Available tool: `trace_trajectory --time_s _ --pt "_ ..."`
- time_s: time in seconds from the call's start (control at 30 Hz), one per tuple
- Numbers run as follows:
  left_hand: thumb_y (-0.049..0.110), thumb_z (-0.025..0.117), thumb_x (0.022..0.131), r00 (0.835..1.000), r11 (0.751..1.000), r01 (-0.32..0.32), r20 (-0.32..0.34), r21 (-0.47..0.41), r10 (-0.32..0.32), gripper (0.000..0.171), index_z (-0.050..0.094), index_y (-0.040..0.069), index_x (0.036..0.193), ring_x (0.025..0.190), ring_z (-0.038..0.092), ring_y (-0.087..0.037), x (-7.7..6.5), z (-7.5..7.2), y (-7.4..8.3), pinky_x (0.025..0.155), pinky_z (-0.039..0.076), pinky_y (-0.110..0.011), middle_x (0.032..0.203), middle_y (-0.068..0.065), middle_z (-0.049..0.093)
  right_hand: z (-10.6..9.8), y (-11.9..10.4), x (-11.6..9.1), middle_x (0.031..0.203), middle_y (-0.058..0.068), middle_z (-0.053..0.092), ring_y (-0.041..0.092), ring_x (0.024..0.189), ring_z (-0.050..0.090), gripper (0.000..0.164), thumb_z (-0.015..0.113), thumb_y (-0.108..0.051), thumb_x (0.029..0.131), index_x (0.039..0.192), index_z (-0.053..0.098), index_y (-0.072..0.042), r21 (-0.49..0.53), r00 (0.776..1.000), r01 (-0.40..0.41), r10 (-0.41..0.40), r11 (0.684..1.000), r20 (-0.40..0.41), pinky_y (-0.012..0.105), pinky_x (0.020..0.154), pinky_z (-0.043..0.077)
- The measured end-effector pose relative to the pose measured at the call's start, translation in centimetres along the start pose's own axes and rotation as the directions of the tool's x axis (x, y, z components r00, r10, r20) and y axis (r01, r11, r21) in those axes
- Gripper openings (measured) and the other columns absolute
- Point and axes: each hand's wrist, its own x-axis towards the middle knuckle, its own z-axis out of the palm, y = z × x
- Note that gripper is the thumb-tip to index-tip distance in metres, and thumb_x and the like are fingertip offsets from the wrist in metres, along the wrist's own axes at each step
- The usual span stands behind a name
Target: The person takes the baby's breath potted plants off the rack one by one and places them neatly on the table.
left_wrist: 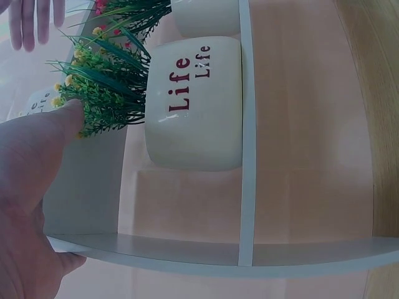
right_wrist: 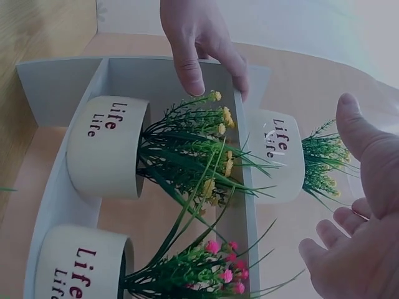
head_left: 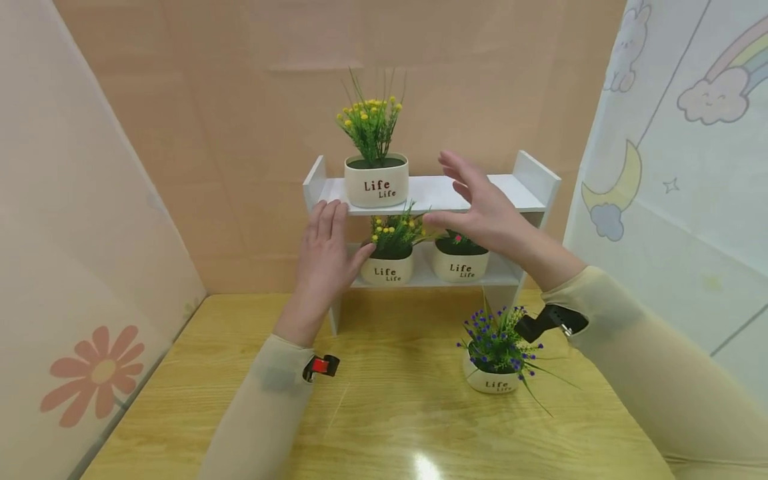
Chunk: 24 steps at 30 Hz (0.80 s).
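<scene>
A white two-tier shelf (head_left: 441, 193) stands on the table. On its upper board, toward the left, sits a cream pot with yellow flowers (head_left: 377, 181) marked "Life". My left hand (head_left: 324, 250) is at the shelf's upper left front edge, fingers extended against it, thumb near the yellow flowers of the lower left pot (left_wrist: 196, 118). My right hand (head_left: 483, 210) hovers in front of the upper board, right of the top pot, its fingers apart and holding nothing. Behind it, partly hidden, the pot with pink flowers (head_left: 461, 263) stands on the lower board.
A pot with purple flowers (head_left: 495, 377) stands on the wooden table (head_left: 240, 400), in front of the shelf's right side, its long leaves spreading outward. A raised end panel (head_left: 537, 177) closes the upper board at right. Printed cloth walls (head_left: 678, 220) flank the table.
</scene>
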Motion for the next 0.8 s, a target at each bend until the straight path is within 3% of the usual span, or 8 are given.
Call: trace_trajectory --time_s 0.23,0.5,0.8 --pt "0.049 0.079 0.102 1.0 1.0 -0.003 -0.011 -0.01 0.002 0.096 0.024 0.004 0.166 0.164 0.015 -0.037 -0.1 -0.1 0.2 0.134 0.018 -0.05 0.167 -0.016 0.029 0.8 -0.3 1.8 0.181 0.002 0.024 0.02 0.165 0.027 0.105 0.088 -0.029 0.098 0.178 0.02 -0.017 0.0 1.0 0.014 -0.014 1.0 -0.027 0.037 0.132 0.027" --pt "0.051 0.077 0.103 1.0 1.0 0.015 0.004 -0.015 -0.015 0.096 0.022 0.006 0.168 0.165 0.012 -0.035 -0.3 0.0 0.1 0.135 0.018 -0.05 0.17 -0.015 0.027 2.1 0.1 3.8 0.182 0.0 0.021 0.027 0.165 0.028 0.107 0.087 -0.041 0.098 0.178 0.018 -0.023 -0.005 0.997 -0.066 0.066 0.998 -0.03 0.051 0.13 0.033" --pt "0.051 0.075 0.105 1.0 1.0 -0.003 -0.013 -0.001 0.003 0.093 0.023 0.006 0.167 0.165 0.012 -0.035 -0.2 0.1 0.0 0.132 0.023 -0.054 0.17 -0.015 0.027 3.0 -0.2 6.0 0.182 0.003 0.02 0.033 0.165 0.028 0.109 0.084 -0.05 0.098 0.179 0.017 -0.025 0.018 0.992 -0.125 0.125 0.992 -0.02 0.052 0.13 0.032"
